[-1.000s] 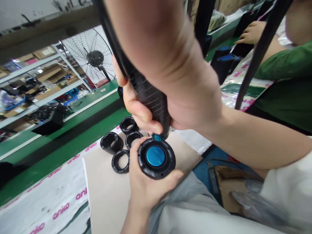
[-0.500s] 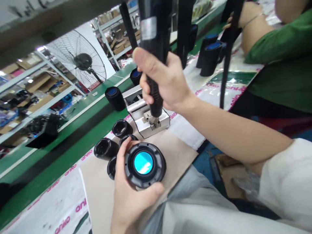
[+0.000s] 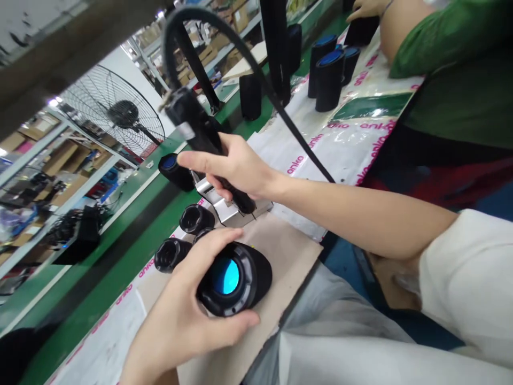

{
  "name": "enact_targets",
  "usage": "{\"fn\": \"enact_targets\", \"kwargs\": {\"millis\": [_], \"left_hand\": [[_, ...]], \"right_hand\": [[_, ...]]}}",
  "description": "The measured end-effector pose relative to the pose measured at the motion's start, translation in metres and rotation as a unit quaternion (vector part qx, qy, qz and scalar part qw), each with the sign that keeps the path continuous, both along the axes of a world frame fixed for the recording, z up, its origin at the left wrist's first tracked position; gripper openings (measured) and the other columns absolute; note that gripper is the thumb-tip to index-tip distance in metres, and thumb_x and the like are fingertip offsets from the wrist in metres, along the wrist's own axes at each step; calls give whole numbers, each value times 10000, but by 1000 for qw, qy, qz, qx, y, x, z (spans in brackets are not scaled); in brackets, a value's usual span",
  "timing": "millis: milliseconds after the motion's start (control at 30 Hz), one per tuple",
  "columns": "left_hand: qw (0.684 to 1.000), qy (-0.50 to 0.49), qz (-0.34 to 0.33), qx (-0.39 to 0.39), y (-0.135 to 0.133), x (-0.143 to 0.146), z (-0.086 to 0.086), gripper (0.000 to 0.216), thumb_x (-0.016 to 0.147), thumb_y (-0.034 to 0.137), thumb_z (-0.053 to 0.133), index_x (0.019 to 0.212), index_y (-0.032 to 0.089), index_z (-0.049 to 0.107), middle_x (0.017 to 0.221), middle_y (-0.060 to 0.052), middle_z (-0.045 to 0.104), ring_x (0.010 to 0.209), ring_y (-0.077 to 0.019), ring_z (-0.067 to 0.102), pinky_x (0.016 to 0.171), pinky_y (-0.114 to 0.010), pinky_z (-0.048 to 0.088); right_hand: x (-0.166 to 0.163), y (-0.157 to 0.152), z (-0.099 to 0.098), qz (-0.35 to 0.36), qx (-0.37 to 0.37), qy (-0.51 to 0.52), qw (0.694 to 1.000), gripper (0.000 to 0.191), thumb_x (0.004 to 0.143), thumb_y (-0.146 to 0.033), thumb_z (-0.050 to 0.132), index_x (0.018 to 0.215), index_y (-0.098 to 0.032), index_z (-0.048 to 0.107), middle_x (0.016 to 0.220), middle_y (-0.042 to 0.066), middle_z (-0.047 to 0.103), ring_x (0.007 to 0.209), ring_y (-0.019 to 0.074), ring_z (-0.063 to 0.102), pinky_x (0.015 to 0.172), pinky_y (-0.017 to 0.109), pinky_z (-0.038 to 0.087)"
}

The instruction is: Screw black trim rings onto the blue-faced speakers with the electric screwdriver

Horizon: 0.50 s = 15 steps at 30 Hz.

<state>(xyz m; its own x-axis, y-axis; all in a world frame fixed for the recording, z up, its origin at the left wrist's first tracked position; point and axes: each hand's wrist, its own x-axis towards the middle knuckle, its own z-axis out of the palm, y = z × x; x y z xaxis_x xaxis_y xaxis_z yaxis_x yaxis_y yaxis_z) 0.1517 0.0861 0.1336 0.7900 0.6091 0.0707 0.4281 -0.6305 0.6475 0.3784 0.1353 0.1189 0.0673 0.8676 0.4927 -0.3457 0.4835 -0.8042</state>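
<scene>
My left hand [image 3: 180, 310] is wrapped around a black cylindrical housing [image 3: 262, 272], with thumb and fingers on opposite sides. The housing is tilted, and a shiny blue disc [image 3: 227, 275] sits in the middle of its facing end. My right hand [image 3: 244, 166] grips a black electric screwdriver [image 3: 196, 125], its cable looping overhead. The thin bit points down, just above and beyond the housing, apart from it. Behind the screwdriver is a silver metal box [image 3: 230, 211], partly covered. Black ring-shaped parts [image 3: 196, 218] stand left of it; one is partly hidden by my left hand.
A cardboard sheet [image 3: 294, 251] lies under the work. Beyond runs a green conveyor belt [image 3: 132, 214] carrying a black cylinder with a blue top [image 3: 176, 171]. Several similar cylinders [image 3: 331, 80] stand near a co-worker's green sleeve [image 3: 441, 40]. A fan [image 3: 122, 113] stands behind.
The screwdriver has moved from the silver box leftward and toward me, and now leans. My left hand has tilted the housing, so its disc end faces more to the left.
</scene>
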Motion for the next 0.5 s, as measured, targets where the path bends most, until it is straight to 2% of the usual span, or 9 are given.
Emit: {"fn": "enact_targets", "kwargs": {"millis": [67,200,333,433,500], "left_hand": [[1000,-10,-18,-6,5,2,-2,804,741,359,1015,1458,425,656,1422,-37,766,1327,-337,752,1179,-511,612],[997,-67,-37,-13,8,4,-9,690,707,321,1015,1308,352,677,1313,-33,765,1231,-289,767,1119,-421,622],[996,-82,-37,-5,2,4,-14,717,730,239,978,1354,372,652,1354,-23,749,1273,-275,747,1149,-411,592],[992,-125,0,31,-5,2,-24,837,735,286,999,1476,376,619,1542,-65,673,1441,-336,665,1208,-463,554],[980,-182,68,29,-11,2,-36,914,706,344,1032,1510,350,597,1543,-92,670,1424,-351,677,1181,-470,572]], "right_hand": [[7,-2,7,-18,20,33,999,573,875,-641,867,753,-221,497,484,-81,461,349,93,416,310,238,313],[12,-8,30,-88,126,77,985,394,978,-443,815,788,-214,557,505,-82,465,367,97,433,320,251,309],[3,-10,34,-83,108,47,990,506,890,-461,907,766,-213,484,536,-77,470,382,87,427,338,252,290],[-2,-9,31,-78,82,50,992,498,873,-511,909,792,-215,516,517,-80,466,363,98,408,329,262,285],[-2,-14,39,-79,87,61,991,395,948,-484,828,835,-211,565,526,-77,482,375,108,425,330,268,321]]}}
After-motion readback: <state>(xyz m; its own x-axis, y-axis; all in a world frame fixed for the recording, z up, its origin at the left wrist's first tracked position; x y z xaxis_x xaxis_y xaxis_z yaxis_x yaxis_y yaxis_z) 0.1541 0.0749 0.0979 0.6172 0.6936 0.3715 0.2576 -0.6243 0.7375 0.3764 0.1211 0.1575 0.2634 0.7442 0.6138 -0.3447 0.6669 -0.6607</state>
